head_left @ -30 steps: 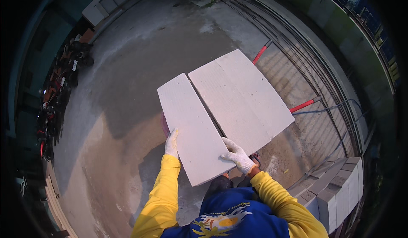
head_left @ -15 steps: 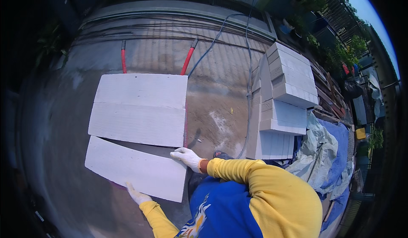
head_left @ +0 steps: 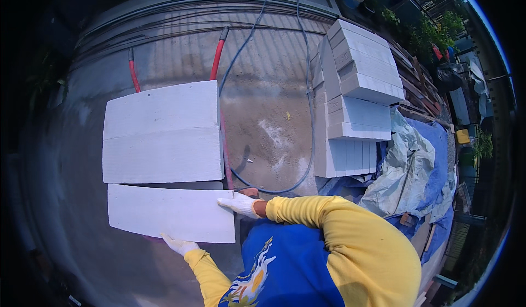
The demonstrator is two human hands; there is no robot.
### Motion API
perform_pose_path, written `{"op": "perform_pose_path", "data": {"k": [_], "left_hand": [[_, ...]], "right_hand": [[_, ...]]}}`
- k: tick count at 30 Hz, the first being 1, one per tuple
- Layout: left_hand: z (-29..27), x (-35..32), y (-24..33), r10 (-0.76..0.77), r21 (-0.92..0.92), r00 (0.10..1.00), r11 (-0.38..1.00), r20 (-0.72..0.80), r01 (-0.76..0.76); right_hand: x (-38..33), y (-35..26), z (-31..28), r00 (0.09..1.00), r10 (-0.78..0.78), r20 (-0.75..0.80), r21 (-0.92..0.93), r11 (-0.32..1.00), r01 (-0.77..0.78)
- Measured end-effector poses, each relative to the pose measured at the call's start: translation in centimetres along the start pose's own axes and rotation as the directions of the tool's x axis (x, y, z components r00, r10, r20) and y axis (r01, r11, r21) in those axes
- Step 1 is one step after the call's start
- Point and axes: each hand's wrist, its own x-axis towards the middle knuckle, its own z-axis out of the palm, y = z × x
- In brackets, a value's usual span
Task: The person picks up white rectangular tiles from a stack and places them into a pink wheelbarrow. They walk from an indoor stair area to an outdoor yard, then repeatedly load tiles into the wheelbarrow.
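A long white block (head_left: 171, 211), which looks like lightweight concrete, lies nearest me, with a hand at each of two sides. My left hand (head_left: 179, 245), in a white knit glove, grips its near long edge, fingertips against the side. My right hand (head_left: 240, 204), gloved alike, is closed over the far corner of its right end. Beyond a narrow dark gap, two more white blocks (head_left: 163, 155) lie side by side, touching each other. Under them is a red-framed cart, mostly hidden, whose two red handles (head_left: 217, 58) stick out at the far side.
To the right stands a stack of white blocks (head_left: 367, 69), beside a crumpled blue and white tarp (head_left: 402, 159). A dark hose (head_left: 311, 115) loops across the concrete floor between stack and cart. Thin rods (head_left: 181, 25) lie along the far wall, and timber is piled behind the stack.
The near block has turned, its right end swinging toward the other blocks, so the gap there is narrower. Both hands have stayed on it. The whole view has shifted.
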Motion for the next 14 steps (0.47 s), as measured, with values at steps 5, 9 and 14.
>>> {"op": "perform_pose_path", "data": {"k": [5,9,14], "left_hand": [[1.2,0.3,0.3,-0.033,0.116,0.999,0.993,0.005,0.032],[0.7,3.2,0.1,-0.006,0.144,0.998,0.99,0.056,-0.002],[2.3,3.3,0.4,-0.054,0.176,0.999,0.983,0.01,0.051]], "right_hand": [[1.0,0.7,-0.3,0.993,-0.075,-0.094,-0.221,0.974,0.053],[3.3,-0.8,-0.4,0.992,-0.084,-0.099,-0.496,0.868,0.024],[6.4,1.4,-0.7,0.983,-0.055,-0.172,-0.584,0.809,-0.057]]}}
